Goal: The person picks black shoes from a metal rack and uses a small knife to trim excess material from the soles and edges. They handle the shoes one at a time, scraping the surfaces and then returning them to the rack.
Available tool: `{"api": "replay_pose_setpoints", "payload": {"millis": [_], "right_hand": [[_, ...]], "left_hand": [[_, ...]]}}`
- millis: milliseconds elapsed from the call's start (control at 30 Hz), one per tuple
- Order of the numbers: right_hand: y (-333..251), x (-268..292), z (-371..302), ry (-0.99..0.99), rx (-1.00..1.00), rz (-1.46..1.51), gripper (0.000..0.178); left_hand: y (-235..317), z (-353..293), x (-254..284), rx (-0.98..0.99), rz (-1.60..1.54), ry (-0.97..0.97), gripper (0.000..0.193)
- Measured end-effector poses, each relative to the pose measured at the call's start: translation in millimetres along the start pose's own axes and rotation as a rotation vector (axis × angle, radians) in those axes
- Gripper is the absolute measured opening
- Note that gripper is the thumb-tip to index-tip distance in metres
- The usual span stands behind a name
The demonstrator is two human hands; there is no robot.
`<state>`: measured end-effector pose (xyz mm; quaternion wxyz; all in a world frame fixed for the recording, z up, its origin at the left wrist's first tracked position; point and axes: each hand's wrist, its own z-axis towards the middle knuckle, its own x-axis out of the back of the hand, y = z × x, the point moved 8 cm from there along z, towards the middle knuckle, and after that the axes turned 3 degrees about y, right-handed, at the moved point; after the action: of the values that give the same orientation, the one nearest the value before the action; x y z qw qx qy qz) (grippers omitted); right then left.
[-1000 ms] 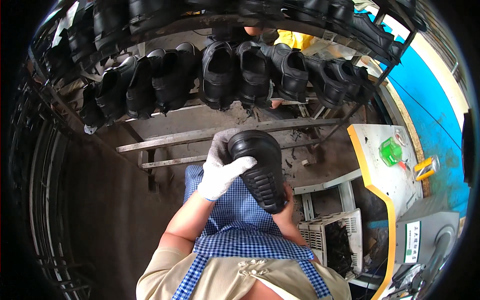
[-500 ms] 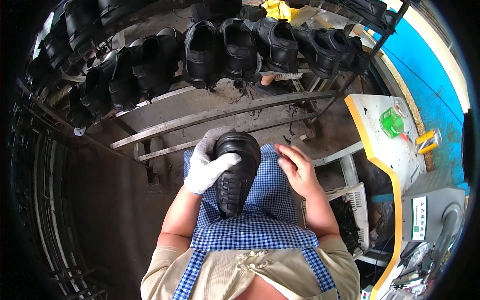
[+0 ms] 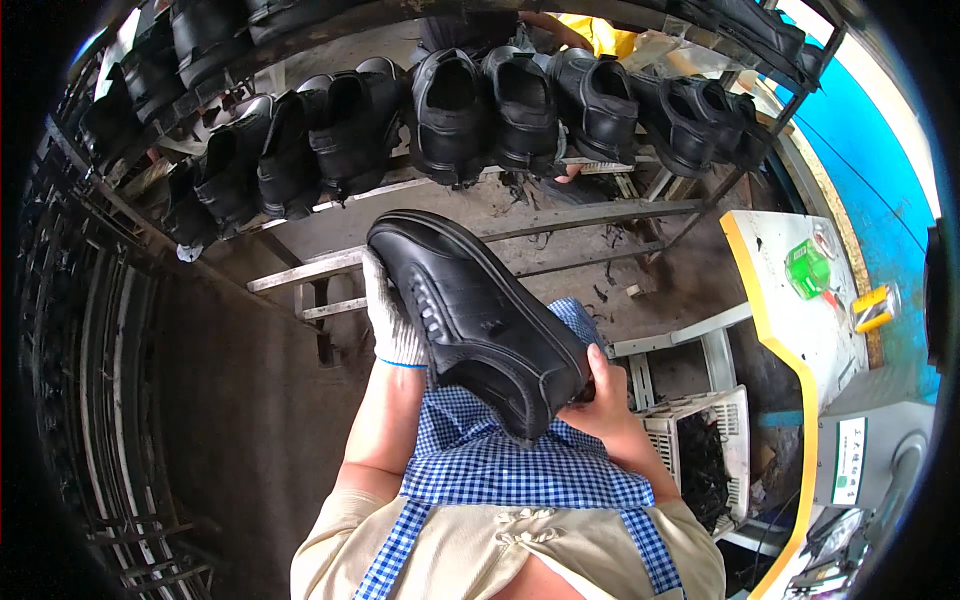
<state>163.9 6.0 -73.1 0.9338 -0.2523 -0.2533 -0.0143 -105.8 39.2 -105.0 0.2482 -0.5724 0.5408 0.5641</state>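
Note:
A black leather shoe (image 3: 465,305) is held up over my lap, tilted with its toe toward the upper left and its heel toward the lower right. My left hand (image 3: 392,318), in a white knitted glove, grips the toe end from the left; its fingertips are hidden behind the shoe. Bare, my right hand (image 3: 602,402) holds the heel end from the right, thumb along the outside and fingers partly hidden. Laces or lacing ridges show on the shoe's left side, and its opening faces me. A blue checked apron (image 3: 530,468) covers my lap beneath it.
Ahead stands a metal rack (image 3: 590,215) with rows of black shoes (image 3: 450,115). On the right is a yellow-edged worktable (image 3: 740,240) bearing a green bottle (image 3: 806,269), a yellow can (image 3: 876,308) and a grey machine (image 3: 880,430). Below it sits a white basket (image 3: 738,430) of black scraps.
The shoe has been raised and turned from upright to slanting, showing its upper and opening. My right hand, free before, has closed on the heel. The view has shifted slightly.

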Motion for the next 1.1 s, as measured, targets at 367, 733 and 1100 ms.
{"api": "replay_pose_setpoints", "payload": {"millis": [367,733,1100], "right_hand": [[26.4,18.0,11.3,0.007,-0.467,0.614,0.105],[68.1,4.7,-15.1,0.089,-0.939,0.882,0.098],[8.9,17.1,17.1,-0.178,-0.239,0.275,0.087]], "left_hand": [[33.3,-12.6,-4.6,-0.289,0.439,-0.234,0.057],[28.7,-9.3,8.2,-0.191,0.417,-0.156,0.060],[42.4,-8.9,22.8,-0.258,0.225,-0.308,0.069]]}}
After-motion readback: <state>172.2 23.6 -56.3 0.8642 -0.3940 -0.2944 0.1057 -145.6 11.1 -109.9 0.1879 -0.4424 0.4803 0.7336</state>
